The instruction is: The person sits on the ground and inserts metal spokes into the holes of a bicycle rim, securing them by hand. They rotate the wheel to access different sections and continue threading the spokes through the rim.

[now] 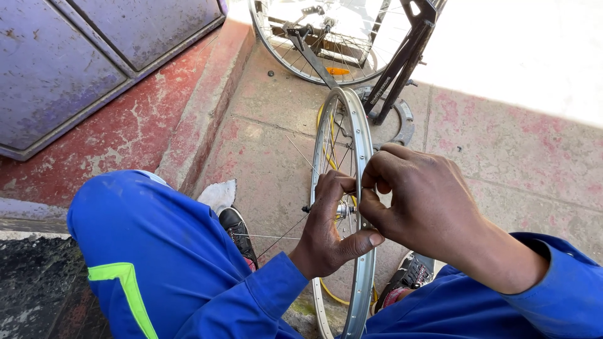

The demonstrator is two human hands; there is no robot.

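A silver bicycle wheel rim [359, 135] stands upright between my knees, edge toward me, with thin spokes [339, 135] running to a hub [343, 210] at its middle. My left hand [330, 229] wraps around the rim from the left, thumb pressed on its near edge. My right hand [418, 204] is closed at the rim's right side, fingertips pinching something small against it; what they pinch is hidden. A loose spoke [270, 237] sticks out to the left near the hub.
Another bicycle wheel [295, 59] in a black stand [402, 63] rests on the concrete ahead. A purple metal door [75, 63] and red step lie to the left. A white rag [218, 194] lies by my black shoe [237, 229]. A yellow cable [326, 157] lies behind the rim.
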